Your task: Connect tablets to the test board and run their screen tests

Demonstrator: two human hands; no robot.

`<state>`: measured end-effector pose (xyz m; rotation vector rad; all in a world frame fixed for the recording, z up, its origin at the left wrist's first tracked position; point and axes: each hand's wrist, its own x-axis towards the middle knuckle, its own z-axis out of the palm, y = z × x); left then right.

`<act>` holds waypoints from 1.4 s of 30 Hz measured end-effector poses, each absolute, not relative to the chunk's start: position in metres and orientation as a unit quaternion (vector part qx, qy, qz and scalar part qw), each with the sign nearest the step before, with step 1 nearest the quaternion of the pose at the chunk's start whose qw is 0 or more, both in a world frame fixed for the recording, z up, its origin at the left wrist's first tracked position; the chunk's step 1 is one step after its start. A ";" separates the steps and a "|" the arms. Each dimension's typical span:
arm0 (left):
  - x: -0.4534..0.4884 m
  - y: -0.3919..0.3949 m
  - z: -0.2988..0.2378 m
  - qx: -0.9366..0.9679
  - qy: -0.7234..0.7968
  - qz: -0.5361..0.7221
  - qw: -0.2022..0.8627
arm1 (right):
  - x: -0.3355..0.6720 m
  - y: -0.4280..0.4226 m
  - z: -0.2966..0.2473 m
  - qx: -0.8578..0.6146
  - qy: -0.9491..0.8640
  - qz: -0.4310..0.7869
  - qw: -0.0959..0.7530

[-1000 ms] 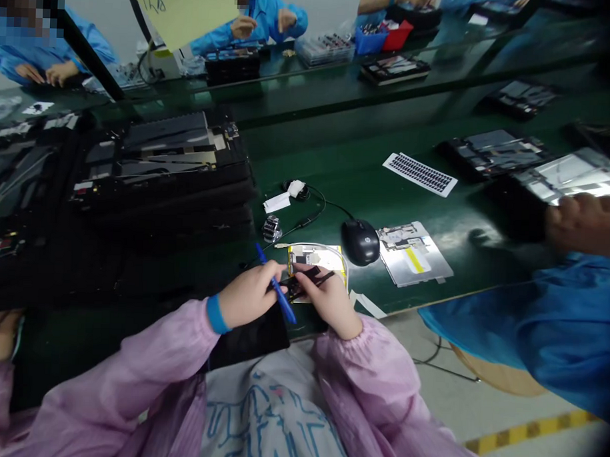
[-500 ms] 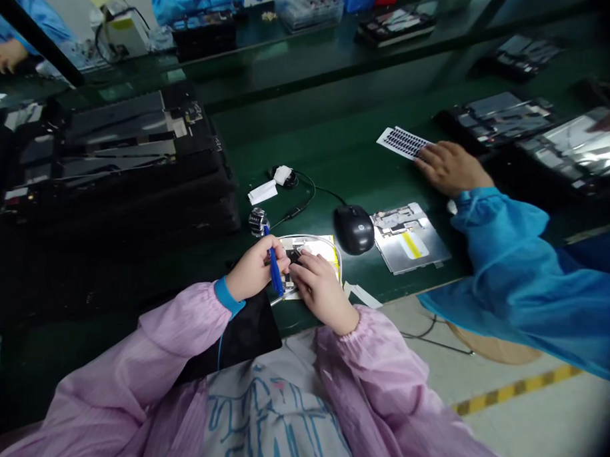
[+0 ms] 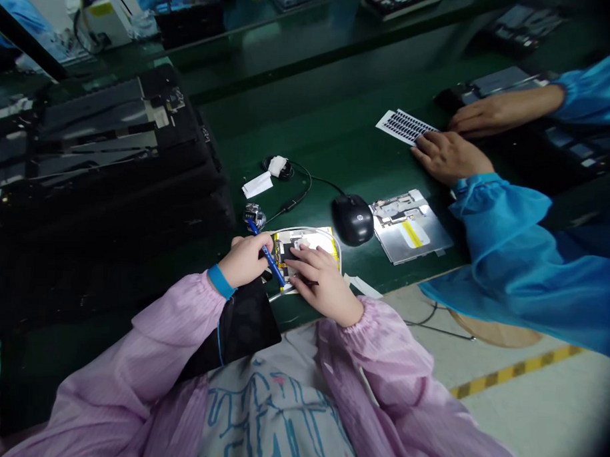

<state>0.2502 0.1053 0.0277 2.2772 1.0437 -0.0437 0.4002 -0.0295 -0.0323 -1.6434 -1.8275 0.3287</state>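
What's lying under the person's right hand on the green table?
The right hand presses on a small yellow-edged board with a white loop around it. The part beneath the palm is hidden. The left hand holds a blue pen.

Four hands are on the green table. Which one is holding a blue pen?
The left hand in the pink sleeve holds the blue pen; no other hand holds one.
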 end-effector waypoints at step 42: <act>0.251 0.100 0.025 0.901 0.334 -0.044 0.274 | 0.398 -0.028 -0.028 -0.606 -0.726 0.126 0.300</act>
